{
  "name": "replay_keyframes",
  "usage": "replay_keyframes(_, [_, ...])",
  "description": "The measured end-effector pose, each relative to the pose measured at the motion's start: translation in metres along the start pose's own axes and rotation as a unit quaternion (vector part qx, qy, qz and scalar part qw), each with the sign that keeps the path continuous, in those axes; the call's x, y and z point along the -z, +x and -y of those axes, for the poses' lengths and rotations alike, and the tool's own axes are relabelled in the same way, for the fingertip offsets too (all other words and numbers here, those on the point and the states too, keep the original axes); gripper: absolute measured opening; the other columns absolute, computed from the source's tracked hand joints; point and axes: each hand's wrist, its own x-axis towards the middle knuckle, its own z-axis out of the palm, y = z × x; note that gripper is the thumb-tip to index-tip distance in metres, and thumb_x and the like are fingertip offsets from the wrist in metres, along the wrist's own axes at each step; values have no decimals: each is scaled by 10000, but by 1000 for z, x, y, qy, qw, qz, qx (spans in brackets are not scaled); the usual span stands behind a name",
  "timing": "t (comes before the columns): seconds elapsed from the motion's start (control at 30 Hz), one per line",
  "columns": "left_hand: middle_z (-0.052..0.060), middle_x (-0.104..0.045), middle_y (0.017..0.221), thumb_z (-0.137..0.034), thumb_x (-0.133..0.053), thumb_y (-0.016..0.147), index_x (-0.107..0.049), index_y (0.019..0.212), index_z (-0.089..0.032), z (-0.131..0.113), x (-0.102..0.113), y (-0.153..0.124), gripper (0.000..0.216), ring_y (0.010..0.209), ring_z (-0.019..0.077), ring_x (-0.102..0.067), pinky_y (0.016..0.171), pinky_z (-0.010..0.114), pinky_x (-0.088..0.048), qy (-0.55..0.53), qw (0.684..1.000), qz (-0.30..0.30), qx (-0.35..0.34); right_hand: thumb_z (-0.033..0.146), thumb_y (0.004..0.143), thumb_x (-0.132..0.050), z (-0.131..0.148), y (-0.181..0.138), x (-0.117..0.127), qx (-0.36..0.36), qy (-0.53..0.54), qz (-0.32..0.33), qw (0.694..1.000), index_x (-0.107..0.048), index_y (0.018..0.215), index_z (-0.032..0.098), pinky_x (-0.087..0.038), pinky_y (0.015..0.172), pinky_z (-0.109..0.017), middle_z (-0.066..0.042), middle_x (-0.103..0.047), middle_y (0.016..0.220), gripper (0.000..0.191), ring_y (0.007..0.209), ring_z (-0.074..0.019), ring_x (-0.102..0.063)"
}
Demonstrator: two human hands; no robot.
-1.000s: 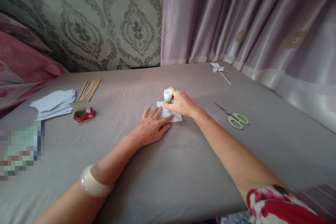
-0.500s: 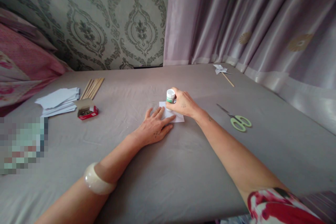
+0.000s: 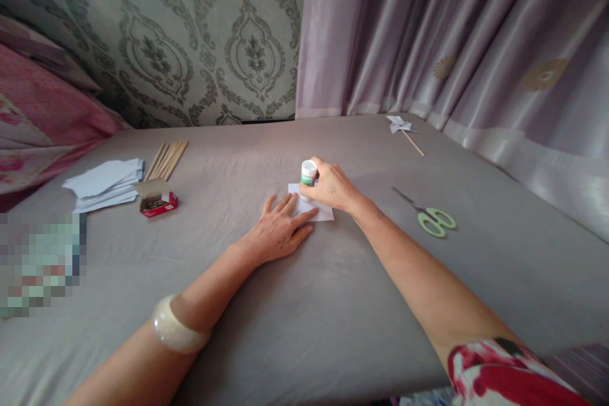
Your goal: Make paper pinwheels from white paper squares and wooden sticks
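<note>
A small white square of paper lies on the grey sheet in the middle. My left hand lies flat on its near left corner with fingers stretched out. My right hand is wrapped round a white and green glue stick, held upright with its lower end on the paper's far edge.
Green-handled scissors lie to the right. A paper pinwheel on a stick lies at the far right by the curtain. At the left are a stack of white paper, wooden sticks and an opened red box.
The view has shifted a little. Both hands, the paper and the glue stick stay in the same arrangement.
</note>
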Motion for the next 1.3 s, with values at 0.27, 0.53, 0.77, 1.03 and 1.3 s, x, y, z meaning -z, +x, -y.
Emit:
replay_keyframes(0.27, [147,-410,1425,-434,-323,941,-450,1361,-297,-1,3,0,460,1345,332,-327,1050,623,-206,2,1000,5,0,296,702,-572,3,-3,6,20,-23,30,999,-569,894,187,-349,588,-257,-21,-634,707,221,645,-166,-558])
replay_keyframes(0.53, [156,-416,1413,-439,-307,945,-468,1347,-302,2,-3,0,454,1324,333,-360,1043,627,-213,2,1000,-11,-3,316,719,-562,4,-1,3,9,-14,13,1000,-550,944,182,-364,607,-266,-34,-645,746,262,670,-176,-571])
replay_keyframes(0.77, [140,-421,1417,-440,-323,943,-486,1332,-323,5,-5,-1,438,1332,333,-347,1044,619,-210,-14,1000,-23,-7,278,689,-598,1,-1,20,4,-6,4,1000,-570,882,179,-388,618,-278,-36,-631,715,218,675,-184,-572])
replay_keyframes(1.03, [138,-404,1438,-434,-443,906,-608,1210,-302,5,-7,-4,371,1329,335,-351,1039,580,-233,-32,996,-89,-3,415,697,-678,-1,8,43,-41,338,-134,931,-578,799,169,-491,688,-295,3,-600,764,285,743,-145,-574])
replay_keyframes(1.3, [75,-715,950,-422,-586,832,-698,909,-192,1,12,-1,268,926,211,-643,904,379,-424,-299,888,-323,129,490,699,-712,19,12,31,-159,658,-67,733,-537,791,189,-564,785,-328,-4,-597,759,360,863,-160,-614])
